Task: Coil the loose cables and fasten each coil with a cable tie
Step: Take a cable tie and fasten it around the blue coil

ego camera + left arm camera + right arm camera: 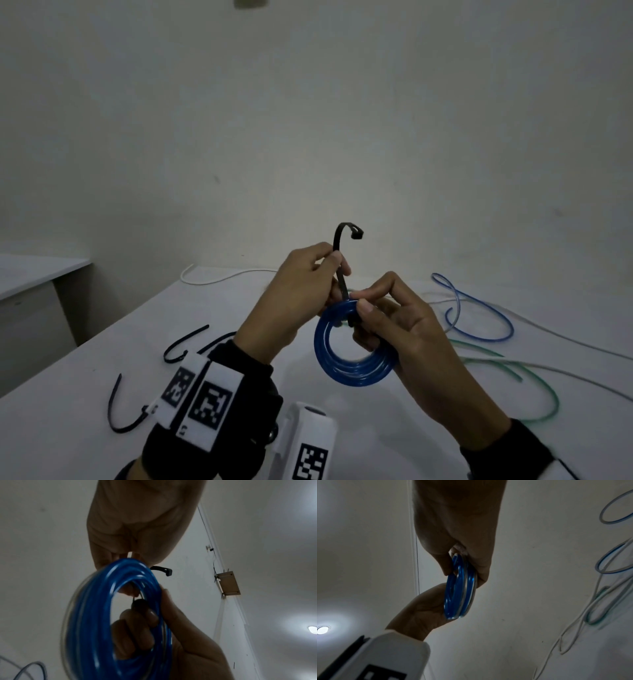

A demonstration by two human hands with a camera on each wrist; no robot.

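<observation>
White worktop (85, 394) below: left hand (291, 301) fingers pinch the black cable tie (339, 260); right hand (404, 329) fingers pinch the blue coil (342, 370) and the tie's lower end.

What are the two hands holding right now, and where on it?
Left hand pinches the black cable tie mid-strap; right hand grips the blue coil at its top.

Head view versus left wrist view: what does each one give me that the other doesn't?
Only the head view shows the table, spare black ties lying on it, loose green cable, and the left hand pinching the tie's strap.

Only the left wrist view shows right-hand fingers seen through the coil's opening, plus a ceiling light.

Both show the blue coil, the black tie's head and the right hand.
</observation>
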